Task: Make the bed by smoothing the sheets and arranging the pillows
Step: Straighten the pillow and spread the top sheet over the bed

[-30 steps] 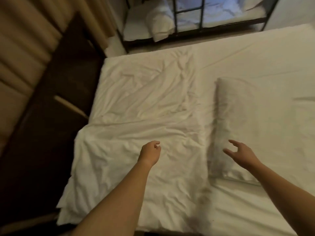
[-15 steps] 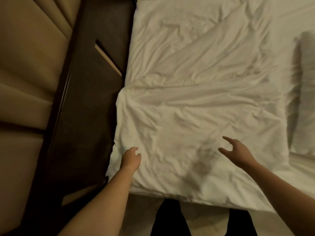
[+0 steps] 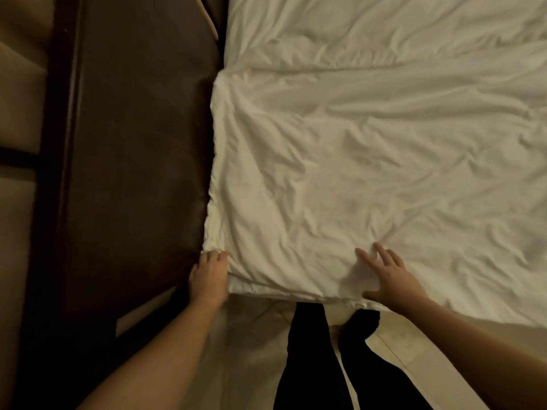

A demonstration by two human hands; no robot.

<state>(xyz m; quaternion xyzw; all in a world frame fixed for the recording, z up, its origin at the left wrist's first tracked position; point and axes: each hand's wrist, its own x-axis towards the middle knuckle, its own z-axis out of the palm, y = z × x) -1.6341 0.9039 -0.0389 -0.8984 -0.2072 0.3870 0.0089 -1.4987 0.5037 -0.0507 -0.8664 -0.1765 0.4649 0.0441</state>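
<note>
A wrinkled white pillow lies at the near left corner of the bed, on the creased white sheet. My left hand is at the pillow's near left corner, fingers curled onto its edge. My right hand lies flat on the pillow's near edge with fingers spread, pressing the fabric down. The second pillow is out of view.
A dark wooden headboard runs along the bed's left side, with tan padded wall panels beyond it. The mattress side drops below the pillow, and my dark trouser legs stand against it.
The view has swung left and down toward the bed corner. Both hands dropped onto the pillow: the left reached its near left corner, the right went from hovering to lying flat on it.
</note>
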